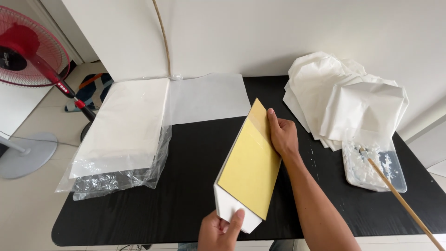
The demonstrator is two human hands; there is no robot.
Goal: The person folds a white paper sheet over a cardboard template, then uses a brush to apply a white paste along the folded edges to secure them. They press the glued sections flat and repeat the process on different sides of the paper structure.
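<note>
Holding a yellow card [251,167] wrapped partly in white paper [232,211], both hands work at mid-table on the black table [186,186]. Left hand [220,230] at the near edge, thumb pressed down on the folded white paper corner at the card's near end, fingers curled under, pinching the fold. Right hand [282,135] flat along the card's far right edge, fingers together and extended toward the top corner, pressing the edge; forearm runs down to the lower right. Card lies diagonal, near end toward the person, far end pointing at a loose white sheet [209,97] by the wall.

Left of the card, well apart: stack of white paper in a clear plastic bag [121,139]. Right, near the right hand but apart: pile of folded white paper pieces [348,102]. Just in front of that pile, a clear tray of white paste [371,165] with a wooden-handled brush [399,197] resting in it. Red standing fan [28,51] on the floor, far left.
</note>
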